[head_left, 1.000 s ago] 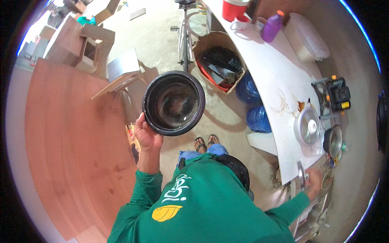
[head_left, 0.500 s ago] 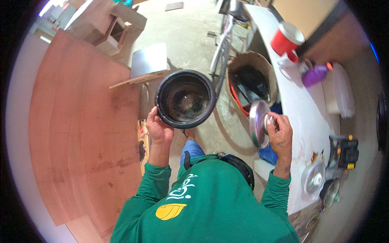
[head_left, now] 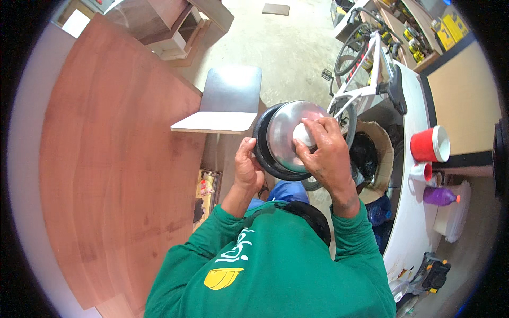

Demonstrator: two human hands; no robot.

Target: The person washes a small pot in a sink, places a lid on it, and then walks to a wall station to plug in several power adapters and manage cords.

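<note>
Beside a reddish-brown wooden tabletop [head_left: 124, 175], the left hand [head_left: 249, 165] grips a dark round pot [head_left: 263, 151] by its rim [head_left: 262, 123] in midair; over it, the right hand [head_left: 327, 153] pinches a metal lid [head_left: 285, 124] by its pale knob [head_left: 303, 135]. Pot looks heavy, lid slippery; rim and knob suit fingers best.

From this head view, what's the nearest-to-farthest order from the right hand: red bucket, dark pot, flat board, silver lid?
From the right hand:
1. Silver lid: held by its knob.
2. Dark pot: left, partly hidden by the lid.
3. Red bucket: to the right.
4. Flat board: far ahead, on the floor.
</note>
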